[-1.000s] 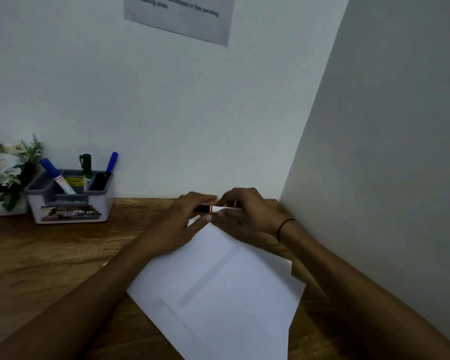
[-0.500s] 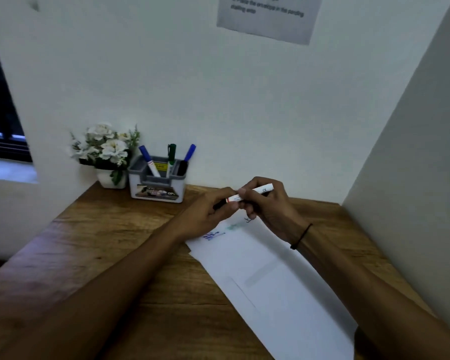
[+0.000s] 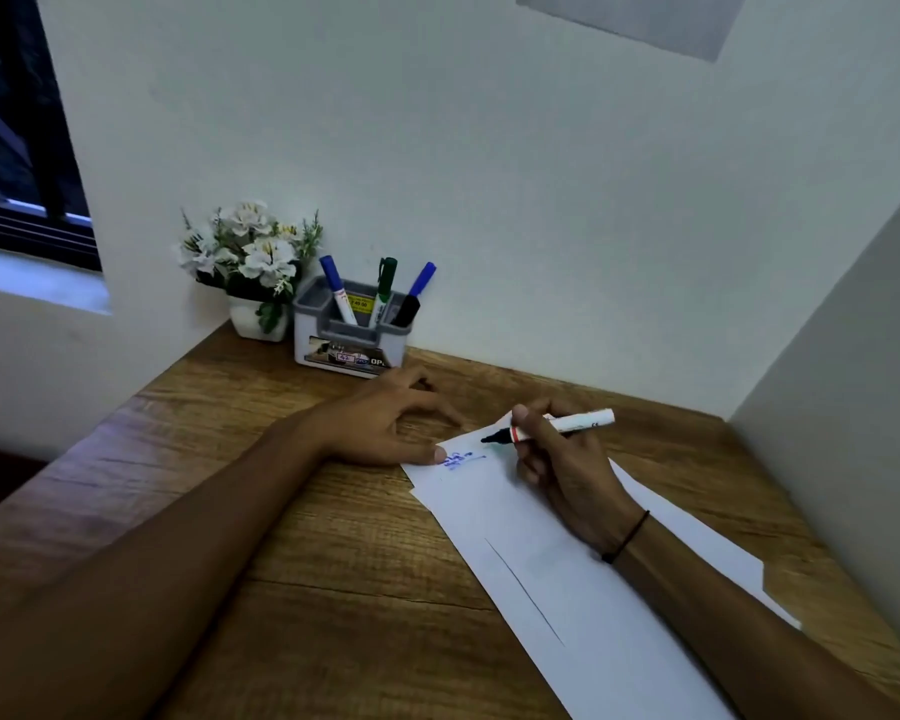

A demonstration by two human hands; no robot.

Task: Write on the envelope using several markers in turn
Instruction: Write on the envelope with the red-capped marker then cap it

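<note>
Dim white-walled corner (image 3: 515, 174), wooden desk (image 3: 281, 537), dark window (image 3: 17, 148) at left

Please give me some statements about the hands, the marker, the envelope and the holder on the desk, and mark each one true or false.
1. The right hand holds an uncapped marker with its tip over the envelope. True.
2. The left hand also grips a marker. False: it lies open on the desk, with its thumb at the envelope's corner.
3. Blue writing is already on the envelope. True.
4. The marker holder is empty. False: several markers stand in it.
5. The flower pot stands to the right of the holder. False: it stands to the left.
</note>
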